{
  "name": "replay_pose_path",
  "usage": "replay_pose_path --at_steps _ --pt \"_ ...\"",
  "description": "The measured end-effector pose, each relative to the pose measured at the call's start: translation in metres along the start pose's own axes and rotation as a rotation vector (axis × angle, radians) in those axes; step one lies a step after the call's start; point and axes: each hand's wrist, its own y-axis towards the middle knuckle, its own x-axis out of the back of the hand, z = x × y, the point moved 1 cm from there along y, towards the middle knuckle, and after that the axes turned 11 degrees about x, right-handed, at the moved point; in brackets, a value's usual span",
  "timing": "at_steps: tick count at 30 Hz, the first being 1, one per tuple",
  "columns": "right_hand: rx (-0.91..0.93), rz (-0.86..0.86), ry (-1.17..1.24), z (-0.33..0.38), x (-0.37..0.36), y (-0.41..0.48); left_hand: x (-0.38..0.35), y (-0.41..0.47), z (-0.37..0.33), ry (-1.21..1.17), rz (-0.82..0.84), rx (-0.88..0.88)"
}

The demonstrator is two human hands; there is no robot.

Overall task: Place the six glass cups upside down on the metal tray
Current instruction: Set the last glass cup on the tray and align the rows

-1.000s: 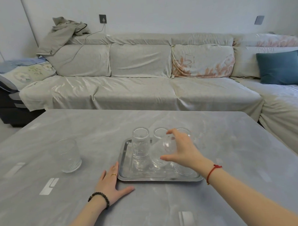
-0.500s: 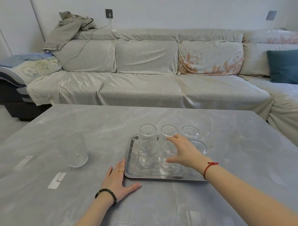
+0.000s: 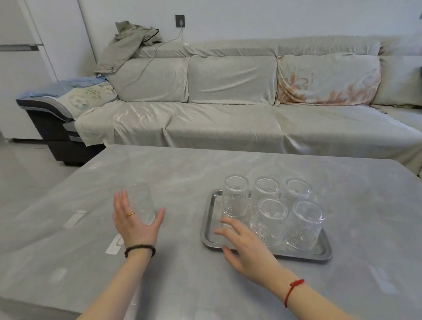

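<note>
The metal tray [image 3: 209,229] holds five inverted glass cups [image 3: 269,221]. A sixth cup [image 3: 141,203] stands on the desk [image 3: 181,170] at nine o'clock. Left hand [image 3: 133,220] fingers spread around it; right hand [image 3: 246,249] fingers open, empty.

- The tray [image 3: 208,222] is brushed metal with a dull shine.
- The cups [image 3: 234,197] on it are clear glass, ribbed on their lower walls.
- The lone cup [image 3: 141,203] is the same clear glass.
- The bench [image 3: 229,164] is smooth, grey and marbled, with faint reflections.
- The sofa cover [image 3: 204,121] is soft cloth with a slight sheen.
</note>
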Motion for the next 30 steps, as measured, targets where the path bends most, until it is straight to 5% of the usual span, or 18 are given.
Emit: replay_pose_path --at_steps 6,12,16,22,26,30 --pt "-0.101 -0.016 0.209 0.015 -0.037 0.006 -0.008 0.055 0.017 -0.178 0.246 0.368" --pt "-0.279 -0.146 0.424 0.024 -0.054 0.005 -0.005 0.061 0.017 -0.153 0.158 0.539" --pt "-0.566 -0.288 0.810 0.033 -0.063 0.018 0.001 0.030 -0.002 -0.589 0.167 0.836" --pt "-0.772 -0.581 1.349 0.036 -0.064 0.049 -0.019 -0.038 -0.048 -0.965 0.658 1.022" --pt "-0.703 -0.836 1.277 0.025 -0.047 0.048 -0.042 -0.070 -0.065 -0.930 0.946 1.106" --pt "-0.686 -0.893 1.085 -0.003 -0.029 0.033 -0.054 -0.075 -0.071 -0.654 1.045 0.885"
